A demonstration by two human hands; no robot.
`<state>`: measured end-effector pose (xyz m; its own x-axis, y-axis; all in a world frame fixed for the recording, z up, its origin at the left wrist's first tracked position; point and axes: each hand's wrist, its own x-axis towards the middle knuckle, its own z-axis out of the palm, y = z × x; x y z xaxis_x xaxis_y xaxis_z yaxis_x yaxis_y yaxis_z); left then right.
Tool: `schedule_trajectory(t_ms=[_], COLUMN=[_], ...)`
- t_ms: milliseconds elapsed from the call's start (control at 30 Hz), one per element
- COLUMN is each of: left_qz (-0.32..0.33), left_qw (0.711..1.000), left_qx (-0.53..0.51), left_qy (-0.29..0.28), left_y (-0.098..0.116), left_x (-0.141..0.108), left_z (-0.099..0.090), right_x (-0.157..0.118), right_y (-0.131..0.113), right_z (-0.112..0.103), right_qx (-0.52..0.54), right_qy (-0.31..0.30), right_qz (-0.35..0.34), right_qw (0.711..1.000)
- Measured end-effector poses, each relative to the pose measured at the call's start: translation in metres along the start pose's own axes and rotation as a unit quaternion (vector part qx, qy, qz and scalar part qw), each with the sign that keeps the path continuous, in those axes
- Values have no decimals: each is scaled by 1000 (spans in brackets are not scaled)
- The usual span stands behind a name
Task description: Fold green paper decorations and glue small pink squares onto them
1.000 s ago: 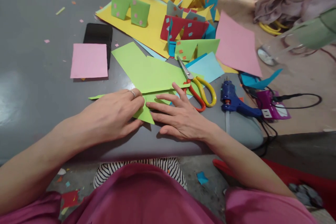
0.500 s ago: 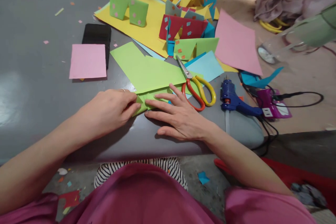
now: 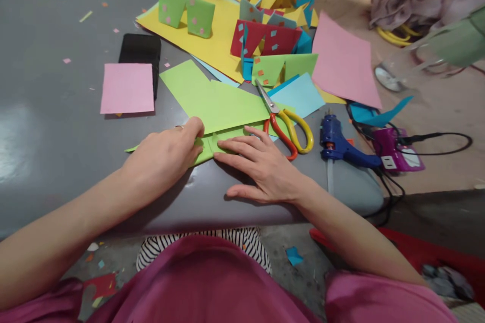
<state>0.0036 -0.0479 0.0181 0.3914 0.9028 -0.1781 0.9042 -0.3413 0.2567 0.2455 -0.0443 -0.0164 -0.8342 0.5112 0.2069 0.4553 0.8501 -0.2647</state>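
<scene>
Our left hand point(image 3: 164, 154) is curled over the left part of a folded light-green strip point(image 3: 206, 150), and we cannot tell whether its hidden fingertips pinch the paper or only press it; our right hand point(image 3: 261, 166) lies with fingers spread, tips on the same strip. The strip lies close to the near edge of the desk point(image 3: 45, 111), around its middle. Just beyond it rests a larger green sheet point(image 3: 215, 103), with scissors point(image 3: 273, 109) over its right end. Towards the near right corner we have a blue glue gun point(image 3: 333, 142). Left of the green sheet, a pink square point(image 3: 128, 88) partly covers a black object point(image 3: 141, 48). Nearer the far edge, a dotted green cutout point(image 3: 200, 19) stands on yellow paper point(image 3: 223, 55).
</scene>
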Motion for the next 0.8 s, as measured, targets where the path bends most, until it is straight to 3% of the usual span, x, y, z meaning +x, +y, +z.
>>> schedule_trajectory(t_ms=[267, 633, 800], left_qz=[104, 126, 173], left_qw=[993, 989, 981], left_qx=[42, 84, 83], left_qy=[35, -7, 39], left_y=[0, 8, 9], left_x=[-11, -19, -24], left_z=[4, -3, 1], right_x=[-1, -2, -2], right_y=[0, -2, -3], right_z=[1, -2, -3], right_qx=[-8, 20, 16], right_qy=[8, 22, 21], right_qz=[1, -15, -27], right_qw=[1000, 999, 999])
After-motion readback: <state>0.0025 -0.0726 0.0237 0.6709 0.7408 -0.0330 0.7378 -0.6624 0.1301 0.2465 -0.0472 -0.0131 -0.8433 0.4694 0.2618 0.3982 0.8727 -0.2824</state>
